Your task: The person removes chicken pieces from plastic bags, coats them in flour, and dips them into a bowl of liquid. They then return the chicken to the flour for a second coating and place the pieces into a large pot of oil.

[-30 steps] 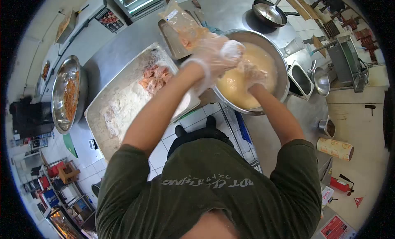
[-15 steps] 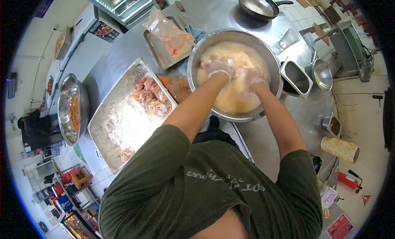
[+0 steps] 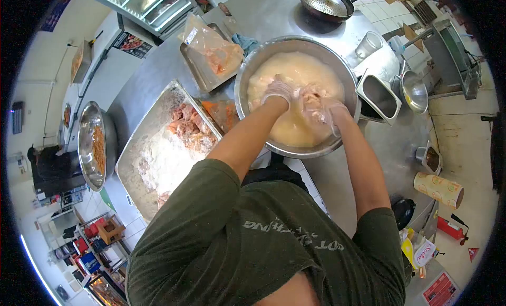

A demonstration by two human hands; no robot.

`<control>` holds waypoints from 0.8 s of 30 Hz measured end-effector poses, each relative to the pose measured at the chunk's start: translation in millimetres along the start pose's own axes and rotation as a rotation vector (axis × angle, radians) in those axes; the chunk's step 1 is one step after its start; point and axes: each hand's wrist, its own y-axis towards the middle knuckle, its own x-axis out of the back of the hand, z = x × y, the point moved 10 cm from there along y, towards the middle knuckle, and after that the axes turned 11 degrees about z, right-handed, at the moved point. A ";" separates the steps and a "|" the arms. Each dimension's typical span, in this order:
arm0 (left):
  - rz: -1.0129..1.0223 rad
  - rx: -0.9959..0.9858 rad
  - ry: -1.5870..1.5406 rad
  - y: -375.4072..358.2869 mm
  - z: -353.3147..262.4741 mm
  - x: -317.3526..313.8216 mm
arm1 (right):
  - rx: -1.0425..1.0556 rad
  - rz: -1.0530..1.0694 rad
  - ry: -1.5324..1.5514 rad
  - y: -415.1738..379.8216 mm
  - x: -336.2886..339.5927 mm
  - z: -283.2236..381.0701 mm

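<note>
A big steel bowl (image 3: 244, 118) holds cloudy, yellowish liquid (image 3: 295, 135) with pale raw meat in it. Both my hands wear clear plastic gloves. My left hand (image 3: 278, 90) dips into the liquid left of the middle, and its fingers are mostly hidden under the surface. On the bowl's right side, my right hand (image 3: 329, 110) grips a piece of raw meat (image 3: 313, 99), which shows above the liquid. Left of the bowl, a large tray (image 3: 132, 142) bears white flour (image 3: 163, 156) and a heap of raw meat pieces (image 3: 190, 124).
Behind the flour tray lies a smaller metal tray (image 3: 185, 56) with a plastic bag (image 3: 213, 48) on it. A frying pan (image 3: 345, 13) sits at the back. On the right are a rectangular steel container (image 3: 379, 98) and a small bowl (image 3: 415, 90). Another steel bowl (image 3: 108, 142) stands far left.
My right hand has shifted slightly, and the piece of meat beside it now shows more above the liquid. The left hand has moved slightly left, its fingers lower in the liquid.
</note>
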 end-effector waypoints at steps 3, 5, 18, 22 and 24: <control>-0.081 -0.228 0.042 10.9 -2.7 -1.3 | 0.161 0.227 0.386 8.2 -16.8 5.1; -0.060 -0.224 -0.287 -6.0 9.6 10.6 | 0.258 0.312 0.481 23.3 -18.5 7.1; -0.246 -0.378 -1.525 -93.1 66.3 60.7 | 0.417 0.608 0.751 -37.5 -33.5 96.3; -0.569 -0.554 -0.970 -113.6 83.3 91.4 | 0.494 0.705 0.680 -36.2 -25.7 114.6; -0.684 -0.546 -0.831 -116.4 83.7 106.3 | 0.488 0.637 0.673 -36.2 -18.7 116.4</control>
